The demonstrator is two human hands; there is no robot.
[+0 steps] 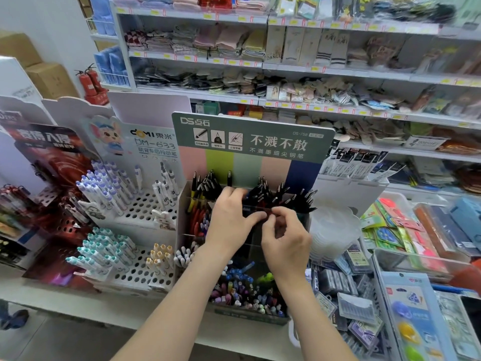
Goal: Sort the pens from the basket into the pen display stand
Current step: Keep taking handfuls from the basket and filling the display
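Note:
The pen display stand [307,222] has a green header card and stepped compartments. Black pens [273,194] fill its rear row, red and blue pens [199,221] stand at its left, and mixed coloured pens [242,290] fill the front compartment. Over the middle of the stand, my right hand [286,238] pinches a short dark red pen [268,211] at thumb and fingertips. My left hand [229,220] meets it from the left, thumb on the pen's other end and fingers curled near the black pens. No basket is clearly identifiable.
White peg-hole stands with purple-capped pens [104,186] and teal-capped pens [104,248] sit to the left. A stack of clear plastic tubs [333,230] is right of the stand. Boxed refills [346,290] and packaged stationery [406,230] crowd the right. Stocked shelves [286,66] rise behind.

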